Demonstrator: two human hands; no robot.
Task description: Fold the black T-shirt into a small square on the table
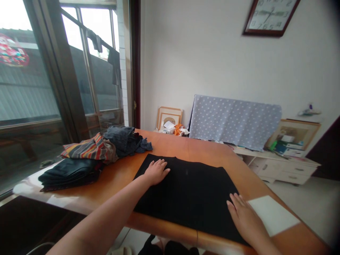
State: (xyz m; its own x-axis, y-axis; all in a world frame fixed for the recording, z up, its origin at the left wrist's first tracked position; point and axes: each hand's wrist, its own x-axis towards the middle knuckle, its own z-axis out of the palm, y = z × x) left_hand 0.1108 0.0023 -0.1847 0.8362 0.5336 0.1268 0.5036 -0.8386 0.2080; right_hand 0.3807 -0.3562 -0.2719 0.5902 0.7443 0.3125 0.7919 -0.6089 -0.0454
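Note:
A black garment [191, 198] lies spread flat on the wooden table [186, 143], its near edge along the table's front. My left hand [156, 171] rests open on its upper left part, fingers stretched out and pointing away from me. At the garment's right edge, my right hand [243, 212] lies open, palm down, with its fingertips on the cloth. Neither hand grips anything. Just to the right of that hand, a pale flat sheet [275, 214] lies on the table.
Folded dark clothes [69, 173], a striped cloth [86, 148] and a crumpled grey-blue garment [123, 141] are piled at the table's left. Beyond the table, a dotted cloth [233, 120] covers something on a white cabinet [287, 170]. Glass windows stand at left.

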